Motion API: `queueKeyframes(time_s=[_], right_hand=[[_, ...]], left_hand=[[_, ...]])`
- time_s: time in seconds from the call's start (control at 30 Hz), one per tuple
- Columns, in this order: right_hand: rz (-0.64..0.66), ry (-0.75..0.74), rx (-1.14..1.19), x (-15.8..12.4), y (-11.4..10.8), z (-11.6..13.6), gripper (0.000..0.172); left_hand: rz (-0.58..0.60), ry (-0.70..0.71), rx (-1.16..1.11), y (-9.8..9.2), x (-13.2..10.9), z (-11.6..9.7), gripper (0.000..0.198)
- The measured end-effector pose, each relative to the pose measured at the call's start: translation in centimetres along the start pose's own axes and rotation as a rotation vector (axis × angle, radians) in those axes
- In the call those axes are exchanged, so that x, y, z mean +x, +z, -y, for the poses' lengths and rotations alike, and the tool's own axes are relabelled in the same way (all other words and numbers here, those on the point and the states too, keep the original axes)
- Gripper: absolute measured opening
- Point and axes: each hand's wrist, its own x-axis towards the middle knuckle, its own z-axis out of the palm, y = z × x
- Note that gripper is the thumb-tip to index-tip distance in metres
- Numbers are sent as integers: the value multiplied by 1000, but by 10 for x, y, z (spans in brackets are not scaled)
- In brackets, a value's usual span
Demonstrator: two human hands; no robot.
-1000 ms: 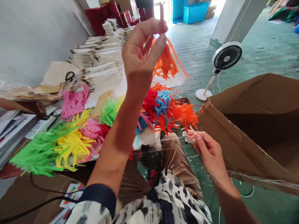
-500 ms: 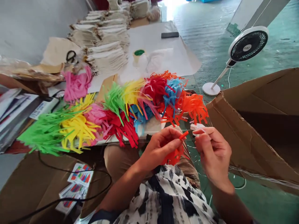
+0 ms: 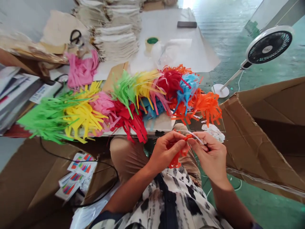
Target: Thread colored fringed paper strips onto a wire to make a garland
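Observation:
My left hand [image 3: 170, 148] is closed on an orange paper tassel [image 3: 175, 160], whose fringe hangs below the fingers. The tassel's rolled tip pokes out between thumb and forefinger. My right hand [image 3: 211, 156] is closed on a thin white strip [image 3: 195, 136], and its fingertips meet the orange tip. A crumpled white bundle [image 3: 214, 132] shows just behind the right hand; whether that hand touches it is hidden. Beyond the hands, more orange tassels [image 3: 208, 106] lie at the table edge, beside blue [image 3: 189, 86], red [image 3: 130, 122], yellow [image 3: 83, 119] and green [image 3: 46, 122] ones.
Pink strips [image 3: 82, 70], black-handled scissors [image 3: 75, 37] and stacked pale bundles [image 3: 116, 39] are farther back. A tape roll [image 3: 152, 43] sits on white sheeting. At right are an open cardboard box [image 3: 259, 133] and a standing fan [image 3: 268, 46]. Printed cards [image 3: 77, 175] lie low left.
My right hand has moved left to meet the tassel's tip at my left hand. A thin white strip now shows between its fingers. The view has shifted slightly.

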Motion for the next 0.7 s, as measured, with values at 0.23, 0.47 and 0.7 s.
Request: queueKeyframes(time_s=[0.23, 0.47, 0.7], right_hand=[[-42, -22, -49, -2, 12, -3, 26], [-50, -53, -198, -1, 19, 0, 9], [18, -34, -168, -1, 19, -1, 11]], left_hand=[[-177, 185, 279, -2, -4, 13, 25], [-248, 695, 858, -11, -3, 25, 15], [-253, 540, 658, -16, -4, 22, 13]])
